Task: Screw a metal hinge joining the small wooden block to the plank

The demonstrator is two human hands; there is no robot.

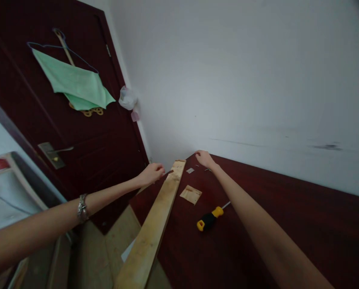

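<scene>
A long wooden plank [155, 220] lies lengthwise along the left side of the dark red table [245, 249], its near end running past the table's edge. My left hand [151, 173] is beside the plank's far end, palm down with curled fingers; whatever it may hold is hidden. Farther right, my right hand [204, 158] is at the table's back edge by the wall, its fingers bent together, and their contents cannot be made out. Between the hands is a small grey metal-looking piece [190, 170]. Nearer me lies a small square of wood [191, 194].
A yellow and black screwdriver [210, 218] rests on the table beside my right forearm. Thin small pieces [208, 169] lie near my right hand. The white wall [242, 80] borders the table's back. At left stands a dark red door [86, 160] with a green cloth [74, 82] hanging.
</scene>
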